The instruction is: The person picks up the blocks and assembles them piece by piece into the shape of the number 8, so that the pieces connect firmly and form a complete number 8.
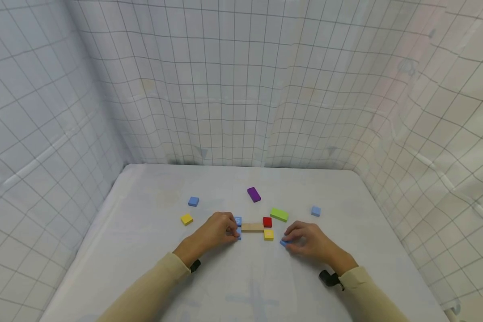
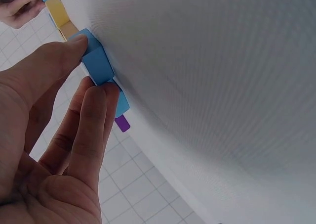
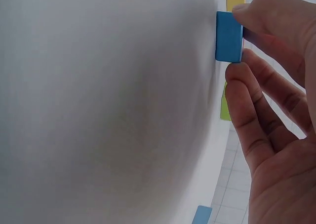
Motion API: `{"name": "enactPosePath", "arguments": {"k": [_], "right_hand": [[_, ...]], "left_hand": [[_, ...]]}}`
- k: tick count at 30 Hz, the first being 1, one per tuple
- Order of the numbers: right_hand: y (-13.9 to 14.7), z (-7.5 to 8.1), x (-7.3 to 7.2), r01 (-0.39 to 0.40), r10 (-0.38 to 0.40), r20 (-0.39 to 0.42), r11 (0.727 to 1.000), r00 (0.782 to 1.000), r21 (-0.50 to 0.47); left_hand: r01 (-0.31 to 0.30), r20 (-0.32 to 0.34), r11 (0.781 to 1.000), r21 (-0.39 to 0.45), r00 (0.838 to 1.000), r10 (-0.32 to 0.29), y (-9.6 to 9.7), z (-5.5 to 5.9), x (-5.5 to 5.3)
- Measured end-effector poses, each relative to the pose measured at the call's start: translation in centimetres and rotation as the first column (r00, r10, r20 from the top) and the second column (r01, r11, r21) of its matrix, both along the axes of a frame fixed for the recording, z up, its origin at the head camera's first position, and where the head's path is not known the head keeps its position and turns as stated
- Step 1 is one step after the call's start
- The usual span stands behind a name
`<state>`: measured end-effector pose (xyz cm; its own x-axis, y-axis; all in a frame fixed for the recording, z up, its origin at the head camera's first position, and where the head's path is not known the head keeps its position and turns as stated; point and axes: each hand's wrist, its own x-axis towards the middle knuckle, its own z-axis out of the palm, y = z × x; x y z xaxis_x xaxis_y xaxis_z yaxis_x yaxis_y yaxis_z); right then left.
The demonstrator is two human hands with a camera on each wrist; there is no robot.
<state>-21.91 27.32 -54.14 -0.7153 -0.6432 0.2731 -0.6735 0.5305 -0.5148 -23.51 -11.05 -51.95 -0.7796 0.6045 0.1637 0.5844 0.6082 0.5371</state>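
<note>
My left hand [image 1: 217, 229] pinches a blue block [image 2: 98, 63] between thumb and fingertips, low at the table. Another blue block [image 1: 238, 220] lies just behind it, both at the left end of a flat wooden block [image 1: 252, 228]. At the wooden block's right end are a red block [image 1: 267, 222] and a yellow block [image 1: 269, 235]. To the right of these, my right hand [image 1: 311, 241] holds a third blue block [image 3: 229, 37] by its edges with thumb and fingers, close over the white surface.
Behind the row lie a green block [image 1: 279, 214] and a purple block [image 1: 254, 194]. A blue block [image 1: 193, 201] and a yellow block [image 1: 187, 219] rest on the left, and one more blue block [image 1: 315, 211] on the right. Grid-patterned white curtains [image 1: 241, 89] surround the table [image 1: 241, 277].
</note>
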Motion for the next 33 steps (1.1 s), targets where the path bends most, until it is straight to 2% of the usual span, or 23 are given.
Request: {"name": "enactPosePath", "arguments": {"k": [6, 7, 9, 11, 13, 14, 16, 17, 18, 20, 22, 24, 25, 26, 28, 29, 30, 32, 33], "right_hand": [[-0.8, 0.2, 0.4, -0.030, 0.030, 0.008, 0.999, 1.000, 0.011], [-0.9, 0.2, 0.4, -0.038, 0.038, 0.005, 0.999, 0.999, 0.011], [-1.1, 0.2, 0.5, -0.052, 0.052, 0.006, 0.999, 0.999, 0.008], [-1.3, 0.2, 0.6, -0.058, 0.058, 0.009, 0.998, 0.998, 0.007], [-1.4, 0.2, 0.7, -0.062, 0.062, 0.011, 0.998, 0.998, 0.006], [-1.5, 0.2, 0.7, -0.066, 0.066, 0.007, 0.998, 0.998, 0.005], [-1.6, 0.2, 0.7, -0.074, 0.074, -0.001, 0.997, 0.997, 0.002], [-1.6, 0.1, 0.7, -0.079, 0.079, -0.007, 0.997, 0.997, 0.002], [-1.7, 0.1, 0.8, -0.084, 0.084, -0.011, 0.996, 0.996, 0.000], [-1.8, 0.1, 0.7, -0.097, 0.097, -0.020, 0.995, 0.995, -0.005], [-1.9, 0.1, 0.8, -0.105, 0.105, -0.019, 0.994, 0.994, -0.009], [-2.1, 0.1, 0.8, -0.115, 0.114, -0.025, 0.993, 0.993, -0.016], [-2.1, 0.1, 0.8, -0.119, 0.119, -0.029, 0.993, 0.993, -0.018], [-2.2, 0.1, 0.9, -0.121, 0.121, -0.032, 0.992, 0.992, -0.019], [-2.3, 0.1, 0.9, -0.127, 0.126, -0.039, 0.992, 0.991, -0.022], [-2.4, 0.0, 0.9, -0.130, 0.129, -0.045, 0.991, 0.991, -0.023], [-2.5, 0.1, 0.9, -0.129, 0.128, -0.045, 0.991, 0.991, -0.023], [-2.6, 0.1, 1.0, -0.128, 0.127, -0.043, 0.992, 0.991, -0.022], [-2.7, 0.1, 1.0, -0.126, 0.125, -0.042, 0.992, 0.991, -0.023]], "left_hand": [[0.021, -0.018, 0.999, 0.033, 1.000, -0.021, -0.1, -0.2, -0.2], [0.040, -0.045, 0.998, 0.048, 0.998, -0.038, -0.4, -1.3, -0.7], [0.055, -0.058, 0.996, 0.070, 0.997, -0.051, -0.5, -1.7, -0.9], [0.085, -0.098, 0.992, 0.090, 0.992, -0.076, -0.9, -3.3, -1.6], [0.098, -0.117, 0.990, 0.103, 0.989, -0.086, -1.0, -3.5, -1.7], [0.086, -0.093, 0.992, 0.096, 0.993, -0.077, -0.7, -2.4, -1.3], [0.073, -0.079, 0.995, 0.073, 0.995, -0.067, -0.6, -2.1, -1.1], [0.063, -0.065, 0.996, 0.060, 0.996, -0.059, -0.4, -1.3, -0.8], [0.047, -0.052, 0.997, 0.065, 0.998, -0.044, -0.4, -1.5, -0.9], [0.036, -0.040, 0.998, 0.046, 0.999, -0.034, -0.6, -3.4, -2.0], [0.043, -0.061, 0.997, 0.061, 0.997, -0.039, -0.8, -5.6, -3.2], [0.056, -0.076, 0.995, 0.086, 0.996, -0.049, -1.0, -6.2, -3.5], [0.055, -0.066, 0.996, 0.073, 0.997, -0.051, -0.9, -5.4, -3.1], [0.064, -0.083, 0.995, 0.080, 0.995, -0.057, -0.9, -5.0, -2.7], [0.070, -0.085, 0.993, 0.091, 0.994, -0.062, -0.6, -2.9, -1.4], [0.067, -0.077, 0.993, 0.094, 0.995, -0.060, -0.6, -2.2, -1.0], [0.066, -0.075, 0.993, 0.095, 0.995, -0.059, -0.6, -2.1, -0.9], [0.074, -0.102, 0.993, 0.095, 0.993, -0.065, -0.7, -3.0, -1.3], [0.064, -0.083, 0.993, 0.101, 0.995, -0.056, -0.7, -3.1, -1.4]]}}
